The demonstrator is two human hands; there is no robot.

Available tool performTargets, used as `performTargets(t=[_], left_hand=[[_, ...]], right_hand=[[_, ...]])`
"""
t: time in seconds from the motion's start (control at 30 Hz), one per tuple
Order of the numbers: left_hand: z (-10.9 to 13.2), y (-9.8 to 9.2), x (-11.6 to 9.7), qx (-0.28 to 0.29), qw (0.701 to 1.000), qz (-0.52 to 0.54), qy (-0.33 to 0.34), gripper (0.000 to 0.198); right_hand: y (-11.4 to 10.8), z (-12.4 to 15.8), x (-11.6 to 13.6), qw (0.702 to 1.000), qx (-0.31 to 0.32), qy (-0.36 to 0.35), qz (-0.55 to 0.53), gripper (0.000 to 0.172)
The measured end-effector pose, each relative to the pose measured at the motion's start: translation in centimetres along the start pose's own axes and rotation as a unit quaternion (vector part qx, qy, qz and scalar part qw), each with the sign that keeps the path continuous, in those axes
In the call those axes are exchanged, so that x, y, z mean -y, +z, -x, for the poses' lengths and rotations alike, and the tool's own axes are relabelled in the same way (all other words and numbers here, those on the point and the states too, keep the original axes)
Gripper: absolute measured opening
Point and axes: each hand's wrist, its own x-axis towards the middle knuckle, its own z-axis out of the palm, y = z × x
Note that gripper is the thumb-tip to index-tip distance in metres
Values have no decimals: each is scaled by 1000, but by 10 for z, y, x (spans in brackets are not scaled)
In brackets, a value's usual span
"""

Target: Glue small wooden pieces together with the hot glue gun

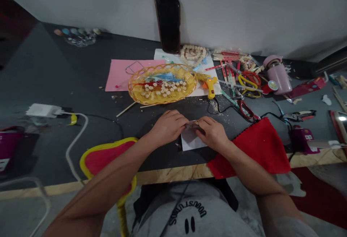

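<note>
A grey concrete-like floor (13, 219) is showing below the tabletop (54, 152), and the person, wearing a pale printed shirt (211, 213), is facing the middle of the front edge. That edge is carrying a light, marbled strip (173, 173), while the top itself is looking dark grey, with crumbs scattering across it. Left of centre, a red panel with a yellow border (107, 155) is overhanging the front edge; right of centre, a red cloth (260, 146) is draping over it.

Just in from the middle of the front edge, a white sheet (192, 143) is lying beneath the hands. The left hand (170, 126) and the right hand (213, 132) are meeting at the sheet's far side, their fingertips grasping a small greyish piece (193, 124); the fingers are hiding its shape.

Toward the left edge, a white charger (45, 110) is trailing its cable, and a purple box (9, 146) is standing nearby. Farther in, a yellow basket (162, 101) is holding pale flower-shaped beads (165, 90) and is partly covering a pink sheet (116, 74). To its right, a yellow glue gun (210, 85) is lying among clutter, and a pink bottle (279, 78) is standing toward the far right corner.

Along the back edge, a dark phone (168, 24) is leaning against the plain grey wall (230, 16).
</note>
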Motion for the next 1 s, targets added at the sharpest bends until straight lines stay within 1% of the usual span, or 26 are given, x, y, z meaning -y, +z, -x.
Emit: performTargets(t=[0.1,0.2,0.3,0.37,0.43,0.5,0.6,0.73,1.0], left_hand=[[0,-2,-2,8,1000,-6,5,18],[0,-5,-5,31,999,-11,2,17],[0,-9,-9,56,998,-19,-3,29],[-1,-10,-10,67,997,-27,-5,36],[-1,-11,-12,71,997,-35,-7,37],[-1,-11,-12,71,997,-40,-8,37],[0,-10,-12,67,997,-44,-5,40],[0,-10,-12,67,997,-41,-4,44],[-1,-14,-14,77,996,-39,-12,42]], right_hand=[[1,-4,4,1000,10,-11,17,7],[-1,-7,4,1000,5,-22,3,8],[-12,-6,2,998,-10,-36,-45,8],[-23,-2,2,996,9,-50,-68,11],[-32,4,5,994,43,-73,-74,14],[-35,11,8,991,65,-93,-70,15],[-31,19,12,991,70,-100,-47,16],[-22,22,11,992,79,-93,-19,14],[-22,22,10,991,105,-82,-7,12]])
